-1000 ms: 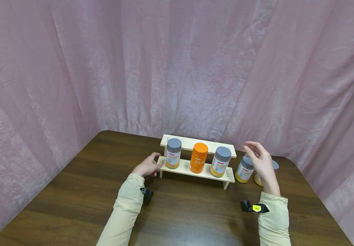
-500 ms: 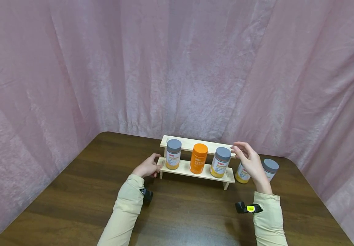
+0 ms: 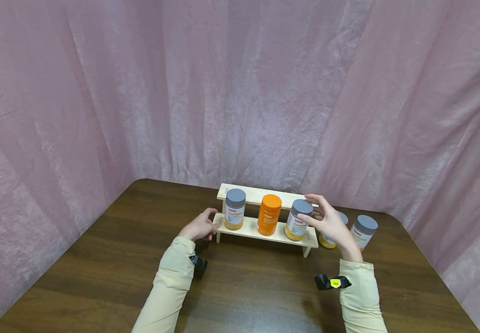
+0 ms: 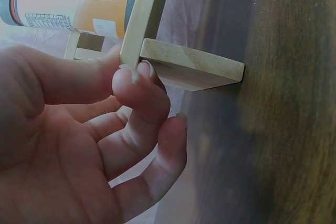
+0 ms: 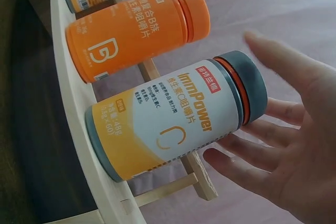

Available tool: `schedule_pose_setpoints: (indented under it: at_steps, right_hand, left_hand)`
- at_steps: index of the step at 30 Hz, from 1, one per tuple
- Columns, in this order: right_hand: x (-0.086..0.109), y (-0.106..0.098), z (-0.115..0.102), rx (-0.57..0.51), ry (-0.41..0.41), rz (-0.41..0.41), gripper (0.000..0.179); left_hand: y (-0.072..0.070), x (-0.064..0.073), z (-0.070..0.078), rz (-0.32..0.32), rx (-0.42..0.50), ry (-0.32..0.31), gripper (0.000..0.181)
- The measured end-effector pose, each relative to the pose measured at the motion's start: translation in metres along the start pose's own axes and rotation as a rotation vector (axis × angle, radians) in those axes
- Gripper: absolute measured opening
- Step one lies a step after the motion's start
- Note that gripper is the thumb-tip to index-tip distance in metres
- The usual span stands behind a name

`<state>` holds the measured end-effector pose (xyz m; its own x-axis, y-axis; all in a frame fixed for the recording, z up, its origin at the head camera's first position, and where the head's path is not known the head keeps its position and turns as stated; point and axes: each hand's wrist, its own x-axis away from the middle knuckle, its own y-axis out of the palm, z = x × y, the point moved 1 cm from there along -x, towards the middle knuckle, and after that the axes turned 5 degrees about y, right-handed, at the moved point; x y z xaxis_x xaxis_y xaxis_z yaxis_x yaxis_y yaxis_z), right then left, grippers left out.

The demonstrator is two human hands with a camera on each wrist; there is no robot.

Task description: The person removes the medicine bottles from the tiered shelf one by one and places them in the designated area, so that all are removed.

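A two-tier wooden rack carries three upright supplement jars on its lower board. My left hand pinches the left end of that board, thumb on top and index finger at the edge, as the left wrist view shows. My right hand reaches around the right-hand grey-lidded jar. In the right wrist view the thumb is apart from the grey lid, and the other fingers are spread behind the jar. An orange jar stands mid-board, and another grey-lidded jar stands at the left.
Two more grey-lidded jars stand on the brown wooden table to the rack's right: one partly hidden by my right hand, the other farther right. The rack's upper board bears no jars. A pink curtain hangs behind.
My right hand has moved left from above the table jars to the rack's right-hand jar, uncovering the farthest-right jar. The left hand stays at the rack's end.
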<state>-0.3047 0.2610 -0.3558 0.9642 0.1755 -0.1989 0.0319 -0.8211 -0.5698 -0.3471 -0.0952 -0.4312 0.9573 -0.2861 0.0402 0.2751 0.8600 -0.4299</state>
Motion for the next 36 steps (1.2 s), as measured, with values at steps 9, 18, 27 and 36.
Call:
schedule_pose_setpoints:
  at_steps: [9,18,27,36]
  right_hand:
    - [-0.004,0.006,0.006,0.008,-0.036,-0.037,0.068]
    - [-0.002,0.006,0.003,0.023,-0.045,-0.009,0.067]
    - [0.000,0.003,0.002,0.097,-0.047,0.064,0.064]
    - [0.005,-0.013,0.003,0.171,-0.017,0.113,0.063]
  left_hand:
    - [0.000,-0.001,0.000,0.011,-0.012,0.002,0.053]
    - [0.000,0.000,0.001,0.013,-0.015,0.004,0.054]
    - [0.000,0.003,0.002,0.005,-0.010,-0.003,0.056]
    - [0.000,0.002,0.005,-0.002,-0.012,-0.010,0.057]
